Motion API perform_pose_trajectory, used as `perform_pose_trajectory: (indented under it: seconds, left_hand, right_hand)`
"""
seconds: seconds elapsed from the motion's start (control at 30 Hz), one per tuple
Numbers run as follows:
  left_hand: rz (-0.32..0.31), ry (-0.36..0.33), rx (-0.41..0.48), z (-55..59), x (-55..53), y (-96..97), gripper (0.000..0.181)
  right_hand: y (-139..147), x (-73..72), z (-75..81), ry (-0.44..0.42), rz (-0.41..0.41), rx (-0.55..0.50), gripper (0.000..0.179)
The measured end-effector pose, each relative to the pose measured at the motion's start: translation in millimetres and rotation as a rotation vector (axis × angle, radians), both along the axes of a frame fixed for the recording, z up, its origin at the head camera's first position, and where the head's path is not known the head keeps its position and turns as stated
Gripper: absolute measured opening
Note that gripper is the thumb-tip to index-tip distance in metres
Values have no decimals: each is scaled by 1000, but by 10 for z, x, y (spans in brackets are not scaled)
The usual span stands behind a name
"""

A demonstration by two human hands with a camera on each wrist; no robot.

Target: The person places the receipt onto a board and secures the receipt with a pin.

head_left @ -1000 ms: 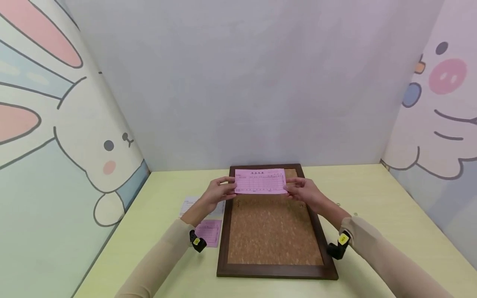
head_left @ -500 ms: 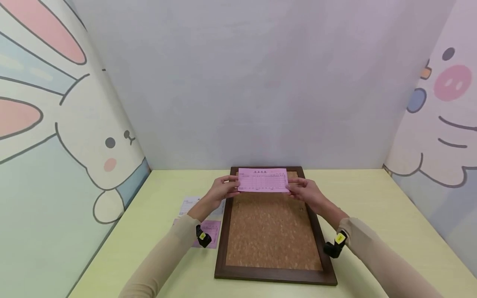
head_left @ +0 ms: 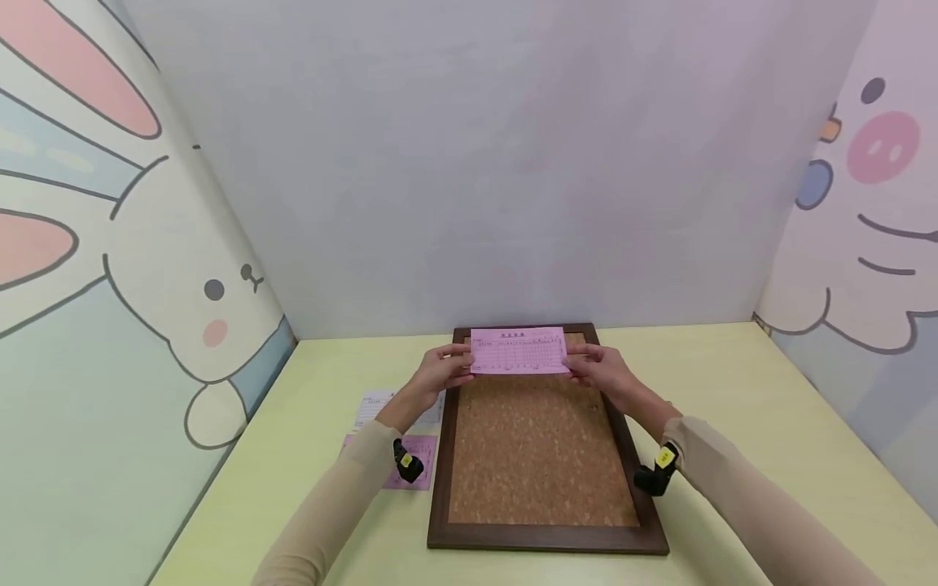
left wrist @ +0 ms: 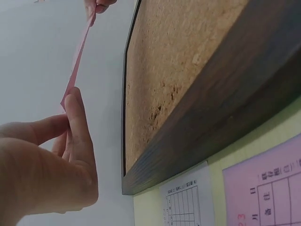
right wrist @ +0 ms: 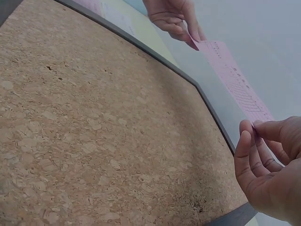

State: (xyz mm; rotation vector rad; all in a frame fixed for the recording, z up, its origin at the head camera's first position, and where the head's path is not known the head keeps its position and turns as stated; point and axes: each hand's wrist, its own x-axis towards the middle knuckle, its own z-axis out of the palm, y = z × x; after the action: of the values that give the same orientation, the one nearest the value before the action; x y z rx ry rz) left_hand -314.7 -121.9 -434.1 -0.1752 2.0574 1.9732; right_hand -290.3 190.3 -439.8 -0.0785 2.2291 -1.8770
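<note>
Head view gives me two hands set apart, one at each short edge of a printed pink slip (head_left: 518,351); the left hand (head_left: 438,373) pinches its left end between thumb and fingers, and the right hand (head_left: 602,376) pinches its right end likewise; I see it spread between them over the far part of a cork board (head_left: 542,456), whose dark wooden frame (head_left: 550,538) lies on a pale yellow table (head_left: 733,391). Left wrist view shows me the slip nearly edge-on, held up clear of the cork; right wrist view shows me print on it, thumb and fingertips meeting at its near end, and a soft shadow on the cork. Beside the frame's left side I make out a white slip (head_left: 375,400) and, nearer the person, a second pink slip (head_left: 421,456), both partly hidden by the left arm (head_left: 330,505); a pale grey wall (head_left: 469,179) stands behind the board.
</note>
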Motion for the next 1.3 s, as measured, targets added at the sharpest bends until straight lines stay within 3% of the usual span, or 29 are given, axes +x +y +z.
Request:
perform_pose_trajectory:
  seconds: [0.23,0.67,1.3]
  left_hand:
    - [1,-2,11,-3,-25,15,35]
    - [24,-17,24,-149,-58,52,30]
    - [52,-40,13,-126,-221,58,28]
  right_hand:
    - [4,-27,-23,-8,-12,10,46]
    - [3,-44,-131,-25,-29,2,49]
    - [-67,-184,-70,0,-63,35,45]
